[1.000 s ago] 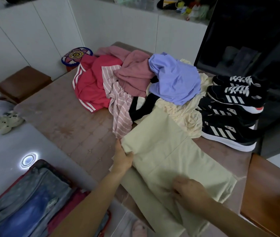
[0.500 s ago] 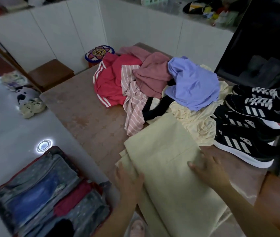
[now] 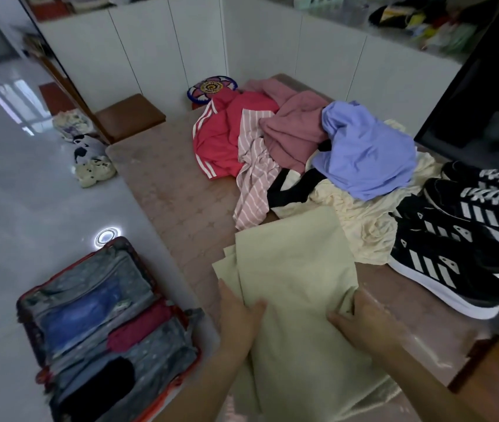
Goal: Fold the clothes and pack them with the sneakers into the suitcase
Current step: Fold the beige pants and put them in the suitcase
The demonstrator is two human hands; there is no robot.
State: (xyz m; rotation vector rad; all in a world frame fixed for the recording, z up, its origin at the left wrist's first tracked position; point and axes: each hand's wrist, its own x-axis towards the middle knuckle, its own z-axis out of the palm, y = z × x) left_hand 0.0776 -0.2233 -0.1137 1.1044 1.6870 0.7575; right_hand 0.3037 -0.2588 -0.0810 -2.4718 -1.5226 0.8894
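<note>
You had the pale green garment (image 3: 294, 263) spread on the near end of the table (image 3: 181, 202), its far edge touching the heap of unfolded clothes (image 3: 297, 132) and its near part hanging over the table's edge towards you; that flat stretch gave you a firm bed to crease against. Your left hand (image 3: 239, 312) lay flat on the garment's left border, fingers stretched and thumb splayed across the cloth, gripping nothing; I judge it was there to pin the layered edges so they would not slide apart. Your right hand (image 3: 361, 321) sat on the opposite border with its fingers curled into the cloth, which bunched in creases at the fingertips; it looked like a gather taken ready to draw that side across, though how much cloth lay under the palm I could not tell. The fold was, by my reckoning, only partly made; the garment was long and not yet packed. The suitcase (image 3: 90, 269) lay open on the floor just to your left, with some things already in it, near enough to lower a folded piece straight in; the sneakers (image 3: 455, 239) stood at the table's right, beside the heap, clear of your folding space.
</note>
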